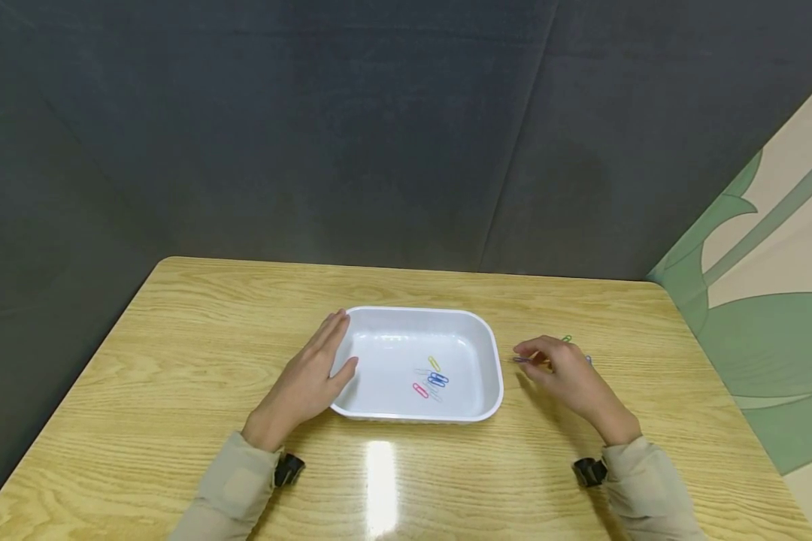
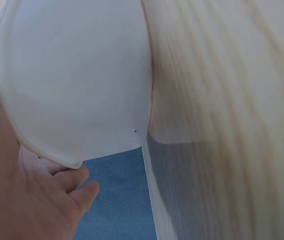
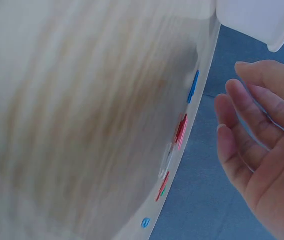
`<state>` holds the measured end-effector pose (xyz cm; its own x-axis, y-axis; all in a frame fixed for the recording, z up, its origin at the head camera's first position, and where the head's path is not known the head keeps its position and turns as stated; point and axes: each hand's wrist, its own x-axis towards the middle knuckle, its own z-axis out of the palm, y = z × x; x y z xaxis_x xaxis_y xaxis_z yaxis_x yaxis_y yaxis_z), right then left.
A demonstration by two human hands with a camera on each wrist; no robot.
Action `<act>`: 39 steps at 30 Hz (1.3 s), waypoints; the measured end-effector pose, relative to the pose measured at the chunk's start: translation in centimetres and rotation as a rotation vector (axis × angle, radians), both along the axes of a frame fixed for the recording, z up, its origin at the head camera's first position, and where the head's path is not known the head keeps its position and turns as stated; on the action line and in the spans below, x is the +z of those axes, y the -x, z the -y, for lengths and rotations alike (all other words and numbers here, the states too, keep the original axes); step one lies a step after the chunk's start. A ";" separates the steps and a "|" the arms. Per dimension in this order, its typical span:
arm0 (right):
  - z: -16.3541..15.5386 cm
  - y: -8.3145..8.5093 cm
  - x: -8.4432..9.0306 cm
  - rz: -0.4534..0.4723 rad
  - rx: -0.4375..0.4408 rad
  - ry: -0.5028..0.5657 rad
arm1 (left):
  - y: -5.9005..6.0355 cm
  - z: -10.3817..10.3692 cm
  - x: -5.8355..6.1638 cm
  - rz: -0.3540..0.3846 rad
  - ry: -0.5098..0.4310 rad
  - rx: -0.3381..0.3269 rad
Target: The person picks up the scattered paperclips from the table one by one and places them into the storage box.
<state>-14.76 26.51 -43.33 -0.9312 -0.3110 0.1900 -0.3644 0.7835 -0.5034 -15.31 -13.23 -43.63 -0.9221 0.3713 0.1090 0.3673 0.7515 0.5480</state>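
A white rectangular tray (image 1: 406,418) stands on the table with several paper clips inside: a yellow clip (image 1: 434,364), blue clips (image 1: 437,379), a pink clip (image 1: 420,390) and pale ones. My left hand (image 1: 307,379) rests against the tray's left rim, fingers fairly straight, thumb over the edge. To the right of the tray, my right hand (image 1: 565,379) hovers just above loose paper clips, fingers loosely bent. A blue paper clip (image 3: 193,86) lies on the table beneath its fingertips. Nothing shows between those fingers in the right wrist view (image 3: 267,125).
Around the right hand lie a red clip (image 3: 182,131), a pale clip (image 3: 167,160), a green clip (image 1: 567,339) and another blue clip (image 3: 145,222). The wooden table (image 1: 243,315) ends at a dark curtain (image 1: 345,150). A leaf-patterned cloth (image 1: 771,338) hangs at the right.
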 end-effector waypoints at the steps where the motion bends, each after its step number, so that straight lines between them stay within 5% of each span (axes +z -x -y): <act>1: -0.1 0.0 0.0 0.011 -0.001 -0.002 | 0.0 0.0 0.0 0.001 0.000 0.001; 39: -0.6 0.3 -0.3 0.062 0.051 -0.161 | 0.0 0.0 -0.1 0.014 0.002 0.003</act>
